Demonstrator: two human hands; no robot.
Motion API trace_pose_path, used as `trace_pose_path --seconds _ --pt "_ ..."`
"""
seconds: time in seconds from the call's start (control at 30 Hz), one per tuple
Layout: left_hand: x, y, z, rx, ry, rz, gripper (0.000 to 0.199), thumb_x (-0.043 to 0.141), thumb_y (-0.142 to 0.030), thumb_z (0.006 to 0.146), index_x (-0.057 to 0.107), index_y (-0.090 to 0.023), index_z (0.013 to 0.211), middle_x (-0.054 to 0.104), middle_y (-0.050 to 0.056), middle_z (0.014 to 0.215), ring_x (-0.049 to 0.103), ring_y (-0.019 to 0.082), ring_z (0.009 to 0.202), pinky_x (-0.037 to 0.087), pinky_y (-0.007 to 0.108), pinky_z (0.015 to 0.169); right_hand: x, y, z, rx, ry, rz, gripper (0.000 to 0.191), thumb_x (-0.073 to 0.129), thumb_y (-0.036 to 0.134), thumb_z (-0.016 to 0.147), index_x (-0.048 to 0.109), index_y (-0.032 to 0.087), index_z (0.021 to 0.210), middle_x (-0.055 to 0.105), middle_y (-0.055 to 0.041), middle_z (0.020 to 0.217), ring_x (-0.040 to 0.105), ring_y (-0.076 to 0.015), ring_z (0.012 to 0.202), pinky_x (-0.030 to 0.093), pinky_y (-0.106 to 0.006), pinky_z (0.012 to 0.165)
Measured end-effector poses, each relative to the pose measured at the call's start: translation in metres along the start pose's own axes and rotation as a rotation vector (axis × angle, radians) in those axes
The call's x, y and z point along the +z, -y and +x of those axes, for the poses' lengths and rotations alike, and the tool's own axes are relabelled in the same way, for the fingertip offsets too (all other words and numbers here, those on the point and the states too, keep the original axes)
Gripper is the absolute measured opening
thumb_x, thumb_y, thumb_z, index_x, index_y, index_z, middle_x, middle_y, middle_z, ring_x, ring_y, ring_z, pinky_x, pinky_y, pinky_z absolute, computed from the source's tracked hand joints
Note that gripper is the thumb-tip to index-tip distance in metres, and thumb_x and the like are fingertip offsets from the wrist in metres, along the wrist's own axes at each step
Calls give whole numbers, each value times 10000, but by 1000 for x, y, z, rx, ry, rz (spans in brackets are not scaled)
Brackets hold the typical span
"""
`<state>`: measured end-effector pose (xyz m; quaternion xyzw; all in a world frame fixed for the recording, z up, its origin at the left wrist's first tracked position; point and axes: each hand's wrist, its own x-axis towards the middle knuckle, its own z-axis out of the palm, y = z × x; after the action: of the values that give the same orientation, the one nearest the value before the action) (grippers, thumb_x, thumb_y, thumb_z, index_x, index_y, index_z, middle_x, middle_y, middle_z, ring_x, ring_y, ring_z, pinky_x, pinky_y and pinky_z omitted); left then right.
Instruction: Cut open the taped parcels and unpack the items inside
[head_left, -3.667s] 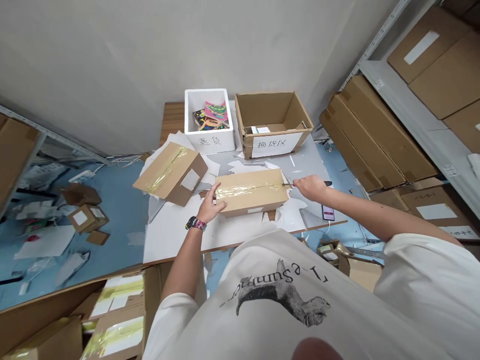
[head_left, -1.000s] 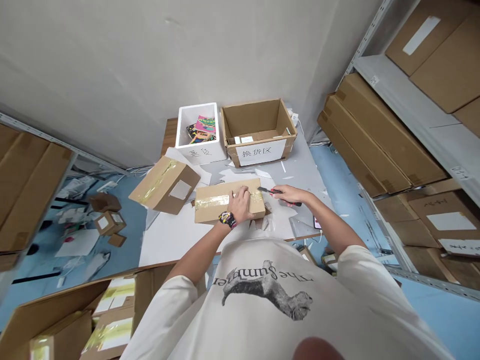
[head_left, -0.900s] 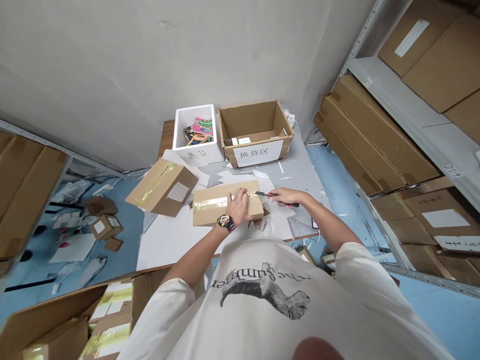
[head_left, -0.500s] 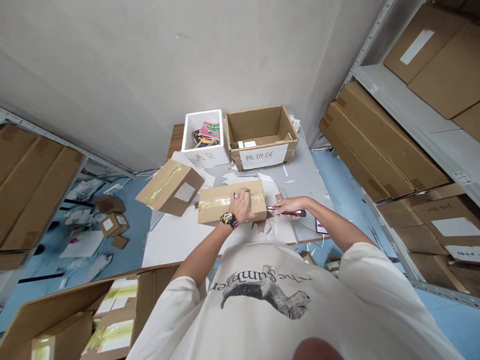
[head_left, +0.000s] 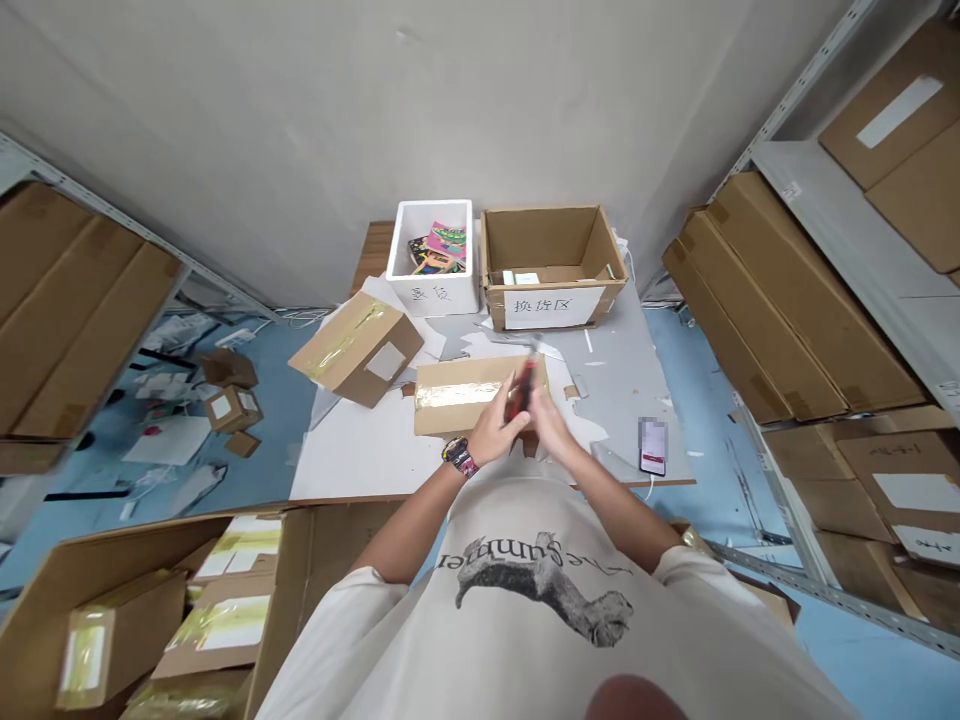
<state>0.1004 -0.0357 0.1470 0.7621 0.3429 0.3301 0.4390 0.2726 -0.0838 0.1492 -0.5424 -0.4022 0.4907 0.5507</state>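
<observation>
A red and black utility knife [head_left: 523, 388] stands tilted upright between my two hands, its upper end smeared by motion. My left hand [head_left: 491, 428], with a patterned watch at the wrist, has its fingers and thumb closed about the knife's left side. Against the other side is my right hand [head_left: 551, 425], blurred, its fingers partly hidden behind the knife. Both hands are over the near right part of a taped cardboard box [head_left: 442, 410], which lies on the table. Shiny yellowish tape runs along the top of this box.
Another taped box [head_left: 358, 345] sits tilted at the left. Behind stand a white foam box [head_left: 435, 295] holding colourful items and an open carton [head_left: 555, 235]. A phone [head_left: 652, 445] lies at the right. A large carton of parcels [head_left: 300, 560] is at the lower left; shelves flank both sides.
My left hand has left the top of the box and come to the knife. My right hand has brought the knife from the box's right end in front of me, turning it upright.
</observation>
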Motion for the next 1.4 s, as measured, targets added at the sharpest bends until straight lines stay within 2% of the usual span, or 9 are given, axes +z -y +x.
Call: trace_pose_path --seconds 0.13,0.23,0.4,0.53,0.8,0.97,1.1,1.33,1.4 --pt "-43 14 -30 -289 -235 -159 742 515 -698 1121 453 -227 1690 756 191 1440 814 300 1062 695 465 870 57 23 -4 -103 383 -514 619 398 595 1186 577 302 1701 703 -102 1601 585 -314 1551 419 -515 1342" --pt "-97 34 -61 -447 -386 -231 771 550 -749 1077 454 -220 1630 809 180 1309 783 213 747 601 317 569 84 30 16 -209 454 -916 624 569 480 1149 515 283 1739 630 -151 1667 530 -353 1575 404 -546 1338" --pt "-180 61 -107 -538 -412 -220 817 665 -834 964 655 -164 1433 852 155 1111 766 181 677 518 239 523 138 15 38 -102 548 -1394 1019 971 434 870 461 232 1729 529 -272 1690 449 -507 1590 238 -763 1347" --pt "-218 77 -120 -560 -269 -230 835 711 -816 934 744 -130 1410 855 146 1030 731 181 661 520 263 536 159 12 41 -19 523 -1539 1027 1090 325 698 586 228 1587 589 -293 1576 521 -523 1452 357 -763 1261" --pt "-247 118 -94 -378 80 -7 532 613 -564 1038 837 -228 1386 872 59 1079 719 184 702 601 337 800 154 34 48 -10 553 -1558 762 1103 317 676 732 190 1329 441 -240 1764 638 -443 1349 547 -549 1156" --pt "-263 134 -75 -303 252 -5 558 557 -568 1055 827 -222 1399 821 19 866 698 198 720 550 309 769 165 46 50 155 555 -1509 546 1002 269 782 761 208 1268 355 -182 1867 768 -414 1257 614 -490 1072" --pt "-272 139 -67 -299 375 -71 566 544 -591 1052 833 -214 1361 758 3 749 642 194 636 515 304 691 165 48 51 146 523 -1455 374 922 282 865 795 213 1210 404 -164 1850 713 -428 1409 582 -480 1151" --pt "-264 138 -62 -200 261 216 452 602 -538 1024 868 -304 1304 871 91 1158 776 302 994 561 370 871 161 46 56 150 489 -1326 120 854 312 920 818 241 1011 546 -115 1767 586 -399 1580 519 -499 1244" --pt "-262 138 -65 -227 283 152 485 568 -534 1044 854 -280 1343 868 88 1085 769 284 920 562 364 842 162 47 58 164 489 -1309 90 838 312 933 797 235 955 556 -120 1759 576 -397 1590 516 -495 1244"
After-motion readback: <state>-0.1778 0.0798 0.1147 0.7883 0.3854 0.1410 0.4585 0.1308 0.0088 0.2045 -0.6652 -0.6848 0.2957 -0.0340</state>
